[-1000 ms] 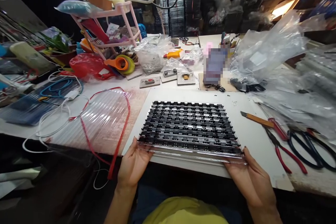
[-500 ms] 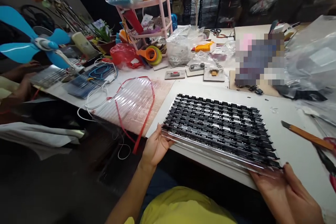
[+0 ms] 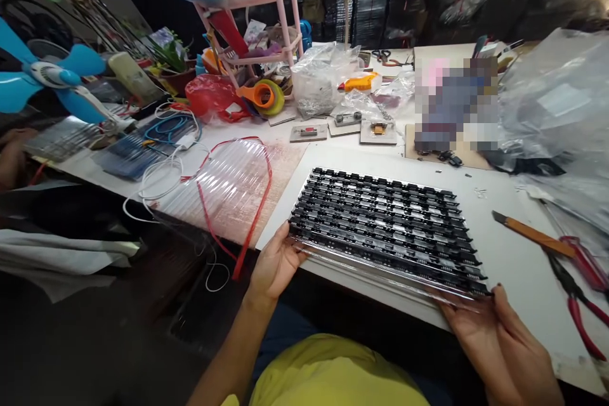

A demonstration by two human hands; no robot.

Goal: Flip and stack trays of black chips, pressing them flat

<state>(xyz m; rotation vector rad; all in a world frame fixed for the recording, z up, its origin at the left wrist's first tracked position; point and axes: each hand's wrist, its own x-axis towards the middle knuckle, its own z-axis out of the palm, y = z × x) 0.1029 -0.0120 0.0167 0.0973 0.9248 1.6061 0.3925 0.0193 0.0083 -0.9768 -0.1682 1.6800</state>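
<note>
A clear plastic tray (image 3: 361, 258) filled with rows of small black parts (image 3: 380, 222) is held between both my hands over the front edge of the white work surface. My left hand (image 3: 276, 264) grips its near left corner, thumb on the rim and fingers underneath. At the near right corner, my right hand (image 3: 499, 336) is closed on the tray, with its thumb at the edge and the other fingers partly hidden below. The tray tilts slightly; whether its far side touches the table cannot be made out.
Right of the tray lie a cutter knife (image 3: 533, 233) and red-handled pliers (image 3: 575, 304). Empty clear trays (image 3: 233, 171) with a red strap lie to the left. Behind stand a pink rack (image 3: 285, 19) and plastic bags (image 3: 316, 82). A blue fan (image 3: 52, 73) is at far left, near another person's hand (image 3: 12, 158).
The view has turned slightly right, so things appear shifted left and more of the pliers shows. Both hands keep their hold on the tray.
</note>
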